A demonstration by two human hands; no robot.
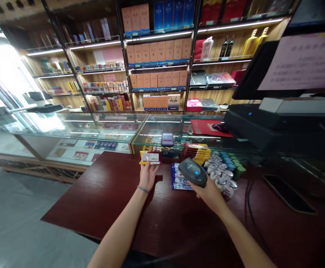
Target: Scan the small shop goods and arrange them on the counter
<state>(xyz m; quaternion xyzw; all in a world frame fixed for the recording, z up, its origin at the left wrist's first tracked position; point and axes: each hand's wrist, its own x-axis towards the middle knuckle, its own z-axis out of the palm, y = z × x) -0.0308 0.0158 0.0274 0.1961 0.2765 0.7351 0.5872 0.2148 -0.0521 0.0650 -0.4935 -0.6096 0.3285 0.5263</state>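
Observation:
My left hand [148, 178] grips a small flat packet [150, 158], red and yellow, its pale label and barcode facing up. It is held just above the dark red table. In my right hand [211, 193] is a black barcode scanner [192, 171] with a lit blue light, its head pointing left towards the packet. Beneath the scanner lie several blue and white wrapped sticks [179, 184]. Behind it a stack of similar red and yellow packets [197, 150] stands near the glass counter. Silver-capped small jars [221, 173] are grouped to the right, partly behind my right hand.
Glass display counters [114, 126] run behind the table [95, 201]. A red mat [207, 127] with a mouse [220, 127] rests on the glass. On the right are a monitor [252, 70], a cable [249, 208] and a dark phone-like slab [289, 195]. Shelves of boxes [158, 52] fill the wall.

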